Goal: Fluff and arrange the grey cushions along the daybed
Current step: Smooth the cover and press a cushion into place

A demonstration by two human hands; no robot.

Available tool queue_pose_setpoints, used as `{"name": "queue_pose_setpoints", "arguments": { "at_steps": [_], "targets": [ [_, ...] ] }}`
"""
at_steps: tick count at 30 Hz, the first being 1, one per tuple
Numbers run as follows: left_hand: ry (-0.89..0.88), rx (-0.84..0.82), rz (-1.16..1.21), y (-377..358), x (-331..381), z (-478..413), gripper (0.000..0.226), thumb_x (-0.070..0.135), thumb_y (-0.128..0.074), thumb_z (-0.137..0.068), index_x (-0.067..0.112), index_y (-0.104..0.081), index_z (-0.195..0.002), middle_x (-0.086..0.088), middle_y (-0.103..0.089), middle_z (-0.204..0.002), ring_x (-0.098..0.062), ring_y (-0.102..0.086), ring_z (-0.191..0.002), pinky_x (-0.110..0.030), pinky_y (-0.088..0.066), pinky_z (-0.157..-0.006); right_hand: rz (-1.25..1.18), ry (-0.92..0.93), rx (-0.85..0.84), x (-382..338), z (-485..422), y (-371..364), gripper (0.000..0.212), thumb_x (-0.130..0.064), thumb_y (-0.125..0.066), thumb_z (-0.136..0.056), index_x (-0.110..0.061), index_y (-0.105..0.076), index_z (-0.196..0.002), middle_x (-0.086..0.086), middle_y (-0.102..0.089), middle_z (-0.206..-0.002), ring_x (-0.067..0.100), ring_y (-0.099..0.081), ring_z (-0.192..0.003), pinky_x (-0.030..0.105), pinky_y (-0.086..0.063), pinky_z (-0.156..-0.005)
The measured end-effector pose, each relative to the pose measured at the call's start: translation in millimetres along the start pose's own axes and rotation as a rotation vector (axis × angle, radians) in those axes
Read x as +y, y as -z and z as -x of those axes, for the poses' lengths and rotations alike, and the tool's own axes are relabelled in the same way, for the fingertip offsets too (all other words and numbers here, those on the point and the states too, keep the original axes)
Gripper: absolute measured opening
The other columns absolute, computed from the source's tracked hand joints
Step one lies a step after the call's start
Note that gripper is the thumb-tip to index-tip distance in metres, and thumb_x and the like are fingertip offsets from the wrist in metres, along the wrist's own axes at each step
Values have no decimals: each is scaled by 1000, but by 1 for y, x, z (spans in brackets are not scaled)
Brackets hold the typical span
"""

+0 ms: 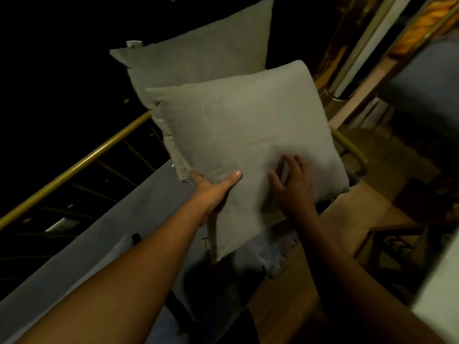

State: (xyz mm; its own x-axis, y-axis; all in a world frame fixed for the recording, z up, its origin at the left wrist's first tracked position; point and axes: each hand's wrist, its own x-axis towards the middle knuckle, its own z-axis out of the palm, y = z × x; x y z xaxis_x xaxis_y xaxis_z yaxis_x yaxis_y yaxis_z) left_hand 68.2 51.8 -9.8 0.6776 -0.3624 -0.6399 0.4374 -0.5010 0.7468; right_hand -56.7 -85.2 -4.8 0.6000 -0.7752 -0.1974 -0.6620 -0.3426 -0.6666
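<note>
Two grey cushions: a near cushion (243, 135) upright at the far end of the daybed (104, 244), a rear cushion (198, 55) just behind it, overlapped. Two hands: left hand (213, 189) gripping the near cushion's lower left edge, thumb on its face; right hand (293, 184) open, fingers spread flat against the front. One brass rail (74, 167) along the daybed's far side.

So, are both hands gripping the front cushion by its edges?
No: only the left hand grips an edge of the front cushion; the right hand lies flat on its face.
</note>
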Motion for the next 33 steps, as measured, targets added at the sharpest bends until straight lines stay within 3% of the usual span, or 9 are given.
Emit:
{"name": "queue_pose_setpoints", "arguments": {
  "at_steps": [3, 7, 11, 16, 20, 22, 25, 29, 33],
  "targets": [
    [28, 178, 57, -4, -8, -15, 116, 43, -82, -61, 12, -11, -148, -6, -35, -151, -24, -40, -134, -33, -32, -110, 19, -38, 21, 15, -18, 14, 64, -46, -51, -91, -21, -30, -146, 10, -22, -157, 30, -22, -144, 47, -20, -117],
    [95, 237, -37, 25, -39, -32, 122, 64, -84, -37, 13, -39, -140, -5, -47, -145, -26, -48, -128, -45, -38, -109, 13, -16, 46, 24, -36, 29, 75, -56, -54, -85, -24, -25, -147, 9, -20, -157, 31, -19, -144, 50, -18, -117],
    [147, 231, -25, 27, -42, -22, 79, 31, -77, -74, 13, -37, -139, -6, -45, -145, -30, -44, -130, -47, -37, -107, -26, -69, 32, 20, -61, 39, 94, -67, -60, -75, -31, -12, -148, 6, -11, -160, 31, -12, -146, 53, -14, -115],
    [177, 129, 206, 31, -52, -18, 59, 22, -72, -78, 22, -46, -131, -4, -56, -133, -26, -56, -114, -46, -46, -92, -198, -214, 10, 20, -77, 44, 106, -69, -66, -64, -30, -13, -148, 4, -32, -153, 31, -31, -139, 60, -25, -111],
    [143, 62, 377, 35, -48, -9, 56, 35, -72, -75, 24, -54, -127, -1, -64, -122, -25, -62, -107, -50, -49, -91, -203, -189, 76, 21, -61, 41, 88, -64, -67, -71, -27, -29, -141, 4, -44, -143, 27, -44, -128, 54, -36, -106],
    [66, 91, 404, 37, -47, -5, 57, 36, -71, -76, 22, -53, -128, -2, -64, -125, -27, -61, -113, -50, -48, -95, -163, -168, 95, 27, -58, 42, 58, -48, -62, -84, -18, -45, -130, 8, -56, -128, 23, -54, -112, 40, -44, -93],
    [-39, 171, 395, 36, -45, 5, 44, 24, -61, -88, 14, -53, -129, -9, -60, -130, -29, -58, -117, -48, -45, -99, -171, -155, 114, 33, -55, 54, 17, -21, -50, -95, -10, -59, -105, 8, -61, -102, 18, -56, -93, 27, -36, -79],
    [-90, 214, 459, 41, -35, 24, 34, 19, -54, -93, 14, -53, -127, -9, -60, -127, -29, -58, -113, -48, -45, -97, -113, -31, 267, 19, -34, 70, 21, -18, -43, -97, -5, -59, -94, 3, -54, -80, 6, -44, -65, 22, -31, -62],
    [-120, 239, 494, 76, -27, 52, 39, 28, -51, -94, 19, -47, -131, -7, -59, -128, -26, -58, -111, -45, -46, -92, -199, 64, 353, -8, 2, 68, 19, -16, -44, -96, -14, -52, -79, -5, -46, -67, 3, -41, -62, 20, -31, -56]
  ]
}}
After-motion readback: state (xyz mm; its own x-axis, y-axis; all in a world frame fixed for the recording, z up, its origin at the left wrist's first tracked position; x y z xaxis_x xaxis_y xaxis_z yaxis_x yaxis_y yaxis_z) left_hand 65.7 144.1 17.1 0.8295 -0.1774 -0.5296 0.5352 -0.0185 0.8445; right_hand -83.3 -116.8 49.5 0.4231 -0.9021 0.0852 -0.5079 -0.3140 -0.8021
